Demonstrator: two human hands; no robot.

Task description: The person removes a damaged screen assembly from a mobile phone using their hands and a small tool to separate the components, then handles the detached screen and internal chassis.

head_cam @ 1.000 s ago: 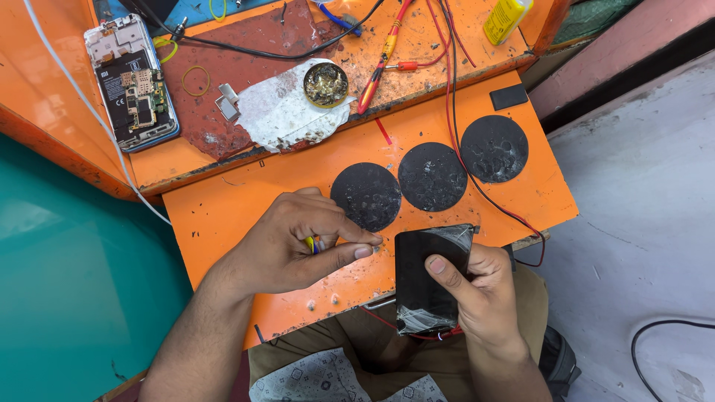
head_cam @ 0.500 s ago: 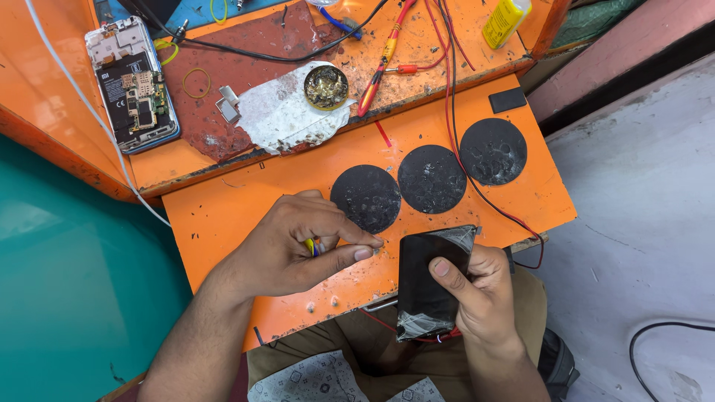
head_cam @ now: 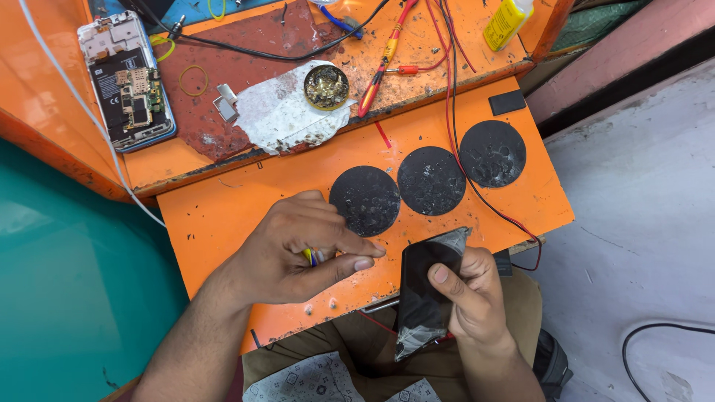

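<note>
Right hand (head_cam: 477, 298): closed around a dark phone panel (head_cam: 423, 290), thumb across its face, held upright just off the near edge of the orange tabletop (head_cam: 223, 216), above the lap. The panel is flat, thin and glossy, with loose clear film curling at its top corner; it looks light, stiff and brittle, probably best gripped by its long edges.

Left hand (head_cam: 298, 257): pinched shut on a small yellow-and-blue tool (head_cam: 310, 257), resting on the tabletop just beside the panel.

Beyond: three round black pads (head_cam: 430, 180), matte and pitted, in a row.

Farther: a round brass-coloured tin (head_cam: 326, 86) on crumpled white sheet; red wires; an opened phone (head_cam: 128, 80), circuit board bare; a yellow bottle (head_cam: 508, 22).
</note>
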